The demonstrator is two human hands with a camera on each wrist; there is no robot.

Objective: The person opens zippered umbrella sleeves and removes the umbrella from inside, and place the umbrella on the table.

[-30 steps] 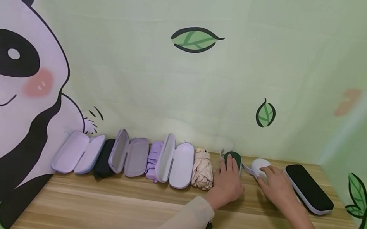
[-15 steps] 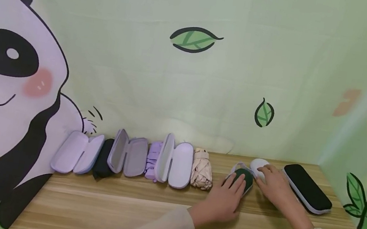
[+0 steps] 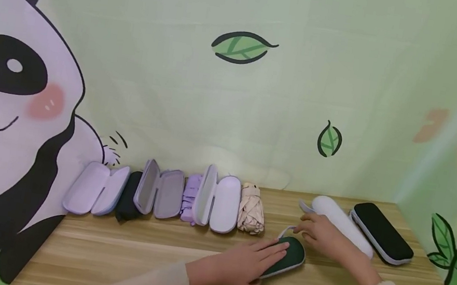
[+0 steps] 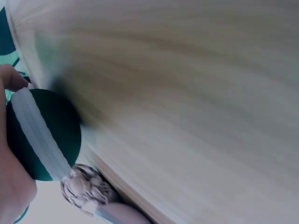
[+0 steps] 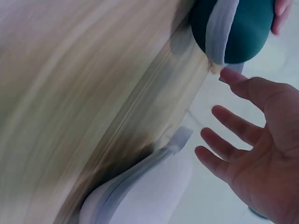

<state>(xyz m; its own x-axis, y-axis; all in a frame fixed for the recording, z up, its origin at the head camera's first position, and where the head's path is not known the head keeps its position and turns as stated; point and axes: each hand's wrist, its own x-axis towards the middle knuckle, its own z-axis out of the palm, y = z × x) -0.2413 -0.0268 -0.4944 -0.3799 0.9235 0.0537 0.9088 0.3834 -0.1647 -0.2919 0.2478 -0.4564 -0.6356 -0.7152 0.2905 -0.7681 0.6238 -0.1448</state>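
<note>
A dark green zippered glasses case (image 3: 289, 257) with a pale zip band and a wrist strap is held by my left hand (image 3: 239, 263), fingers across its top and thumb at the near side. In the left wrist view the zip band (image 4: 39, 133) runs around the end of the case. My right hand (image 3: 325, 236) is at the strap end, its fingertips right by the strap loop (image 3: 286, 229). Seen from the right wrist, the fingers (image 5: 233, 119) are spread, with the thumb tip close to the zip's end. A closed white case (image 3: 341, 224) lies behind the right hand.
A closed black case (image 3: 382, 233) lies at the right. Along the back are opened pale cases (image 3: 226, 205), (image 3: 170, 195) a lilac folded bundle (image 3: 191, 198), a black bundle (image 3: 130, 197) and a beige crumpled bundle (image 3: 251, 209). A panda-print cloth (image 3: 232, 114) backs the table.
My left hand has drawn the green case from the back row toward the front. The right hand has left the white case and moved left to the green case's strap.
</note>
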